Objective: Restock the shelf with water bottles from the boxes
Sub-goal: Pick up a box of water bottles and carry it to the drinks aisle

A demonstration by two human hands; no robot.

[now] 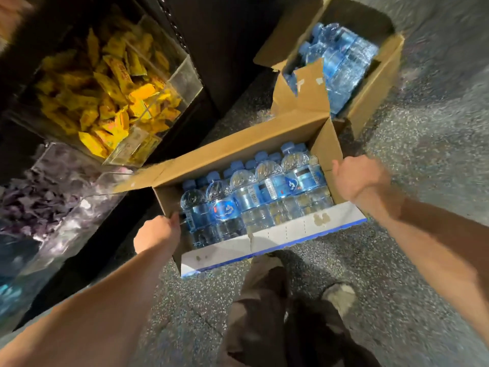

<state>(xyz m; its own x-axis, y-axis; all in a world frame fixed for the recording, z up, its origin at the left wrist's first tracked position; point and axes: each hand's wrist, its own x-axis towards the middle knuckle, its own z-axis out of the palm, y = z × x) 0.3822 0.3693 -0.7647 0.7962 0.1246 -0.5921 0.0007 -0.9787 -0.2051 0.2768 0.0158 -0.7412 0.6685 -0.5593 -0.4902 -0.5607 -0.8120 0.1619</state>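
Grip confirmed on my feed: left hand (158, 234) clasps the left end wall of the water-bottle box (238, 151), right hand (357, 178) clasps its right wall.

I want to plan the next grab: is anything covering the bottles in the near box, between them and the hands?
Nothing visible does. The near box has its flaps folded out, so the bottles are exposed from above. The left hand and right hand grip its end walls.

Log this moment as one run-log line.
left hand: grips near box left wall; right hand: grips right wall; bottles: inside box; far box: open
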